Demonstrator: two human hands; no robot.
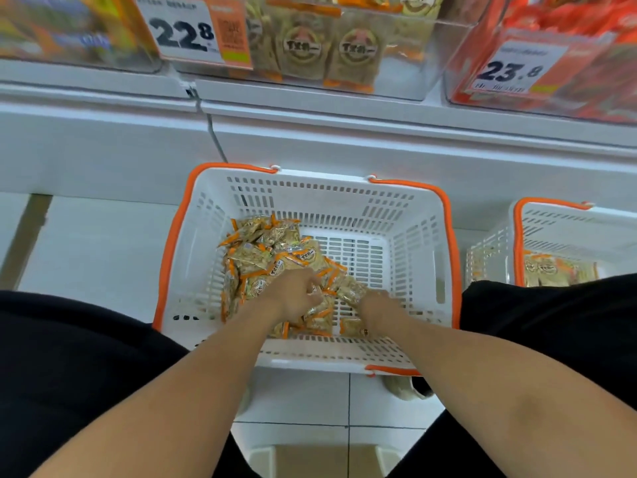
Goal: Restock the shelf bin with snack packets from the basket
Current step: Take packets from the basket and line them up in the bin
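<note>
Snack packets [272, 260], small tan wrappers with orange ends, lie heaped in the left half of a white slotted plastic basket with orange handles [413, 236] on the tiled floor, below the clear plastic shelf bin [344, 53] holding the same packets. A second white basket [565, 232] stands to the right. Both hands reach into the heap: the left hand [293, 294] curls its fingers round packets, the right hand [374, 300] grips a packet by the basket's near wall.

Glossy crinkled film snack packets [272, 260] fill a slotted matt plastic basket [417, 236] (orange-trimmed).
</note>
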